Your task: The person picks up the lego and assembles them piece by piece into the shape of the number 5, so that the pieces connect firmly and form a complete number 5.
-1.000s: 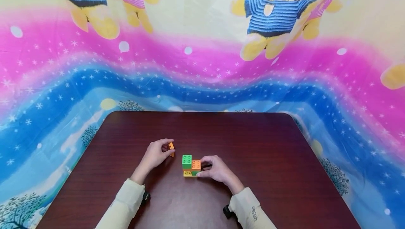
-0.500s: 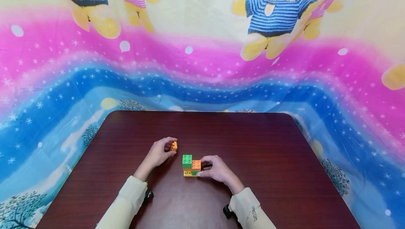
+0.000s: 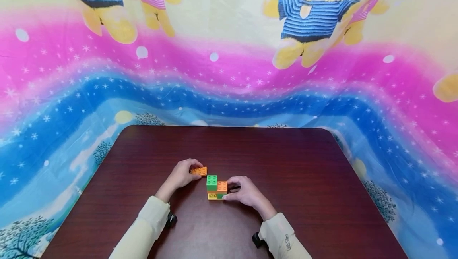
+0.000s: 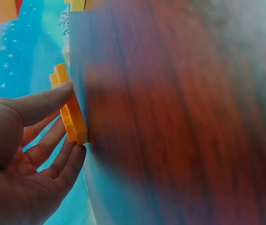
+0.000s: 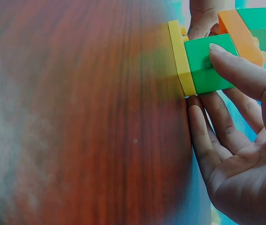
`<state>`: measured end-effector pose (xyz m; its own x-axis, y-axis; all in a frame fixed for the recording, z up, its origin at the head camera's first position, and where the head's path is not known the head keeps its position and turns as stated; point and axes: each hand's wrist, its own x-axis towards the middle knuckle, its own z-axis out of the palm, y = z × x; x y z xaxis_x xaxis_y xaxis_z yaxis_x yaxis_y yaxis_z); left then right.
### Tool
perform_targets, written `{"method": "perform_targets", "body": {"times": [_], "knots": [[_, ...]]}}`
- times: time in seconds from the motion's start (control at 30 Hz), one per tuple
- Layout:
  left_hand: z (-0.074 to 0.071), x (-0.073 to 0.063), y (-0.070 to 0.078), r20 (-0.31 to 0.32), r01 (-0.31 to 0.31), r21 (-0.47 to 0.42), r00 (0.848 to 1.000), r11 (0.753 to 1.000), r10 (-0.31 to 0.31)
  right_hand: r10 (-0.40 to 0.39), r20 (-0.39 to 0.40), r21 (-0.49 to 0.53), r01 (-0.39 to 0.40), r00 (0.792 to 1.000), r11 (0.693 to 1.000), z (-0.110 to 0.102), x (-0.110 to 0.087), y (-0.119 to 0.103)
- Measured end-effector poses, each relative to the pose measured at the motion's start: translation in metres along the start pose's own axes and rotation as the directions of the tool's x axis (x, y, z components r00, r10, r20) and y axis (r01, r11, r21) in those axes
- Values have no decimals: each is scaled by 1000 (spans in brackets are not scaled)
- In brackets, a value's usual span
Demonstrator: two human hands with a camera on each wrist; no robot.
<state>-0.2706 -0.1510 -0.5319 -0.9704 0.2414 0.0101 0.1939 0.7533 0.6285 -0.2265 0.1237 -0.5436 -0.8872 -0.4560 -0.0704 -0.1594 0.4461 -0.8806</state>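
My left hand [image 3: 181, 174] pinches a thin orange toy brick [image 3: 200, 171] by its sides, studs up, low over the table just left of a small stack. In the left wrist view the thumb lies along one edge of that orange brick [image 4: 76, 119]. The stack has a yellow base plate [image 3: 212, 196], a green brick [image 5: 208, 70] on it, an orange brick [image 3: 222, 186] above that, and a green brick [image 3: 212, 181] on top at the left. My right hand [image 3: 245, 190] grips the stack's right side, thumb on the lower green brick.
A dark reddish-brown wooden table [image 3: 307, 179] bears the bricks and hands. Behind it hangs a printed curtain [image 3: 229, 80] with bears and snowflakes. Dark wrist devices show at both cuffs.
My left hand has moved right and slightly nearer the stack. The thin orange brick has turned from on edge to studs up. My right hand and the stack have stayed put.
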Motion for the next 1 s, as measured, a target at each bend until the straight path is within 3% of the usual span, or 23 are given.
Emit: {"method": "perform_targets", "body": {"times": [0.2,0.63,1.0], "knots": [[0,0,-2,15,19,-16,1000,1000,-19,3,-3,-6,-3,1000,1000,0,0,0],[-8,-3,-4,15,0,-38,1000,999,1,1,-6,6,-1,1000,1000,0,-1,-1],[-13,-3,-11,44,16,9,999,1000,-17,-16,-2,4,16,1000,1000,0,-2,-2]]}}
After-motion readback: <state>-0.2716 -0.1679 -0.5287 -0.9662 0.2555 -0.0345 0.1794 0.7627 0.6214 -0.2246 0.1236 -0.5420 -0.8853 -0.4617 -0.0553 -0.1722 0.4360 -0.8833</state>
